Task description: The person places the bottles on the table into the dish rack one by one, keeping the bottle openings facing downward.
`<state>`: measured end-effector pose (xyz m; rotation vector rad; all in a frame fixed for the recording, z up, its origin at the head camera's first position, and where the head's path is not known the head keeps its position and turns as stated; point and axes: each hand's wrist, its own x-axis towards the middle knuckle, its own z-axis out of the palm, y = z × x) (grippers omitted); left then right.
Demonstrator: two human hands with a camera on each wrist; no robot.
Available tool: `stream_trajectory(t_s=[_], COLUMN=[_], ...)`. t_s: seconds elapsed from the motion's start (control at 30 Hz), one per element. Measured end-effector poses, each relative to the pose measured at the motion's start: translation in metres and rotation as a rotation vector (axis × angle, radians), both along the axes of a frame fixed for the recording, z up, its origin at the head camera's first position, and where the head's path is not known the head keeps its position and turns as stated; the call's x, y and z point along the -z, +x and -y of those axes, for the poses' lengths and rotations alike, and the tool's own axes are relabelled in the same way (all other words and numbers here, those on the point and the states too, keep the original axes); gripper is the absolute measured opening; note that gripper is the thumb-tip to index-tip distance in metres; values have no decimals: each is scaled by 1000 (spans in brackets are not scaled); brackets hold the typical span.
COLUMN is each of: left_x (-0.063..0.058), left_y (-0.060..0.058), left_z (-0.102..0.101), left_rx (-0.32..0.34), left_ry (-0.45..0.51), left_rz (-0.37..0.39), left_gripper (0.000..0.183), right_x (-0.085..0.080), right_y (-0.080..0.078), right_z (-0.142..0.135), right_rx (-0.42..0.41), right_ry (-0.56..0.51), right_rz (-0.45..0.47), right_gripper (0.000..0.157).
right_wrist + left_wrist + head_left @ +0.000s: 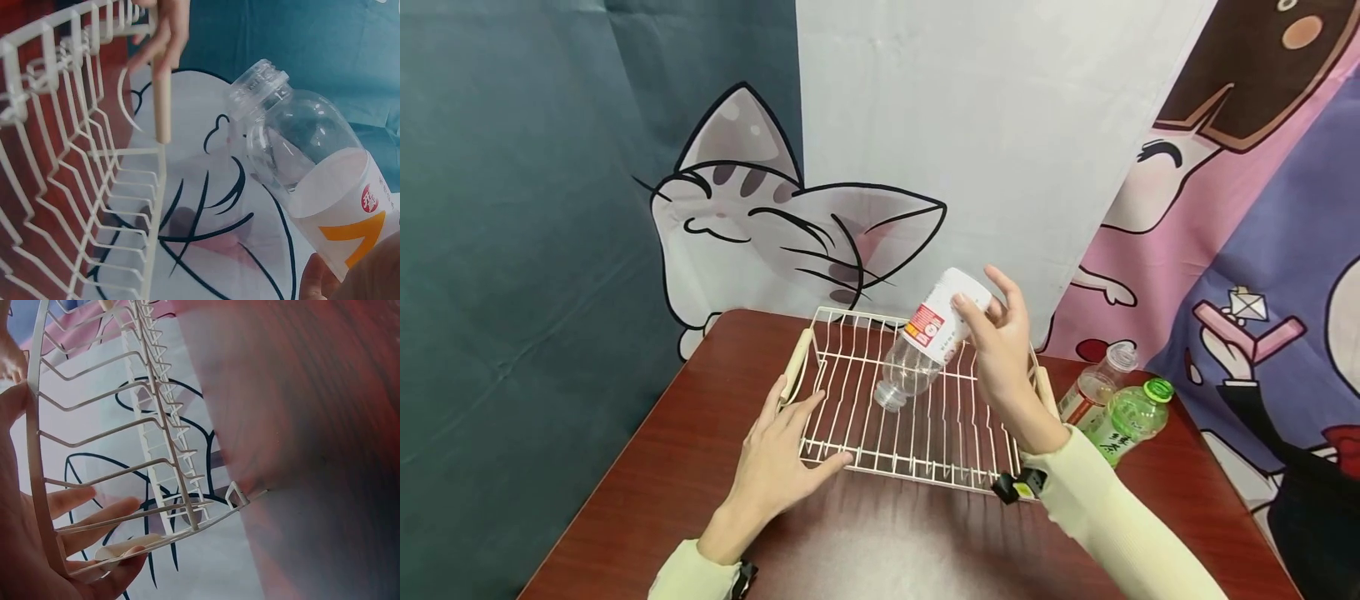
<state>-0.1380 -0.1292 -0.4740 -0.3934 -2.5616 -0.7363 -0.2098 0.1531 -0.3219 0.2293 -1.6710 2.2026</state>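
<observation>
A clear plastic bottle [925, 337] with a white label is tilted over the rack, its uncapped neck pointing down to the left. My right hand [1000, 346] grips it near its base, and the right wrist view shows the bottle's [319, 169] neck and orange-marked label closely. Beneath lies a white wire rack [880, 454] with pale side handles. My left hand [778, 462] rests at the rack's front left corner with spread fingers by the handle [797, 364] and thumb along the front rim. In the left wrist view, fingers [103, 522] show beyond the wires.
To the right of the rack stand a clear bottle with a red-brown label [1088, 396] and a green bottle [1131, 417], close together. The dark red table [662, 467] meets a printed cloth backdrop [1000, 125] with a cartoon cat.
</observation>
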Motion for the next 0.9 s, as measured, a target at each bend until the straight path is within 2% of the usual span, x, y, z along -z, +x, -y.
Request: stream_trajectory(t_s=[0.2,0.33,0.57,0.77,0.9], left_x=[1,2,0,-2,-2], left_y=[1,1,0,1,1], left_z=[0,-1,0,1,-1], left_rx=[10,20,18,11,19], left_ry=[-18,-21,-37,-45,-46], left_rz=[-27,-56,-36,-55,-65], left_gripper=[71,61,62,65,64], right_x=[-13,-13,6,25,36], right_y=[-32,-56,-93,-104,-109], right_z=[21,31,44,71,83], right_rx=[-5,-32,-82,-119,-114], right_ry=[59,104,203,287,360], right_rz=[34,51,105,149,167], right_gripper=[73,75,78,81,83])
